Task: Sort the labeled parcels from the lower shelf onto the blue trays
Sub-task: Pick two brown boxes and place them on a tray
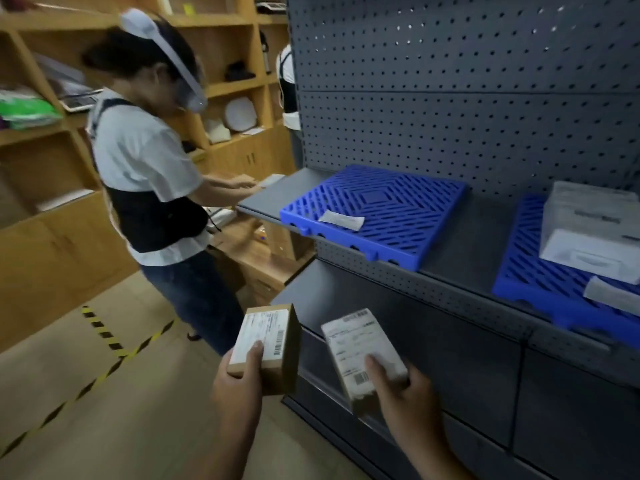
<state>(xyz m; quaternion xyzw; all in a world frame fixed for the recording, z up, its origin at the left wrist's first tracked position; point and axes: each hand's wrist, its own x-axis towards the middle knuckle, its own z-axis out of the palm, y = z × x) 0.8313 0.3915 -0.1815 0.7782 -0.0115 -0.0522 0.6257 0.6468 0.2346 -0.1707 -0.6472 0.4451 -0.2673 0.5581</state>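
My left hand [239, 379] grips a brown cardboard parcel [273, 344] with a white label, thumb on the label. My right hand [401, 393] grips a second labeled parcel [360, 344], thumb across its label. Both parcels are held in front of the grey shelf unit, below the upper shelf. On that shelf lies a blue slatted tray [377, 209] holding only a small white tag [341, 219]. A second blue tray [540, 282] at the right carries a stack of grey-white parcels [588, 230] and a white tag [613, 294].
Another person [149, 174] in a white shirt and headset stands at the left end of the shelf [273, 192], handling something there. Wooden cabinets [41, 237] line the left wall. Yellow-black tape [104, 334] marks the floor. The lower shelf [433, 327] is dark.
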